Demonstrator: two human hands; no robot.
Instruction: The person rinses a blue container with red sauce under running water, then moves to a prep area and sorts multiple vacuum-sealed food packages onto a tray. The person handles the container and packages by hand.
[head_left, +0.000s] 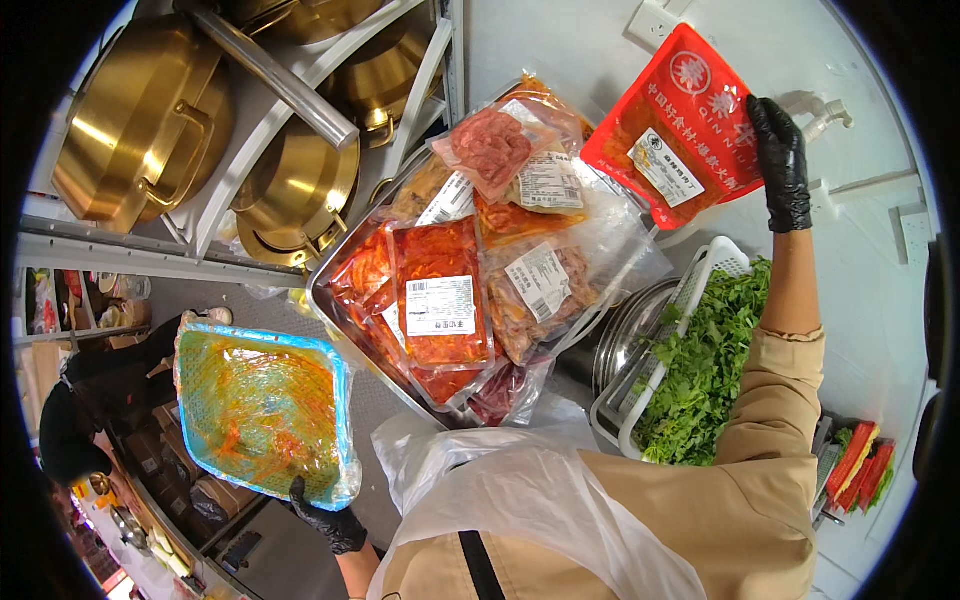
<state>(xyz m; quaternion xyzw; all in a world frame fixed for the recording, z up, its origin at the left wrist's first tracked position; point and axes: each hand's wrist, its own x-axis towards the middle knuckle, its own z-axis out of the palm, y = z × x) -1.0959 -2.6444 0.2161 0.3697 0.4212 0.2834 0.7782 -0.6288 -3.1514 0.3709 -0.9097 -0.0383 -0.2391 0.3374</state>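
Observation:
My right hand (781, 161), in a black glove, grips the right edge of a red plastic food pouch (660, 120) with a white label, raised at the upper right. At the lower left my left hand (330, 517), also black-gloved, holds the near rim of a blue plastic basket (259, 409) lined with clear film and smeared with orange oil. Between them a metal tray (322, 300) bears several sealed bags of meat, among them a bag of red marinated meat (442, 285), a bag of pale pink meat (491, 150) and a labelled bag of brownish meat (536, 285).
A white basket (622, 431) of leafy green herbs (705, 375) is right of the tray, beside stacked round metal lids (634, 330). Brass-coloured pots (150, 127) fill a shelf at the upper left. Another person (82, 405) is at the far left. A wall tap (832, 112) juts out behind my right hand.

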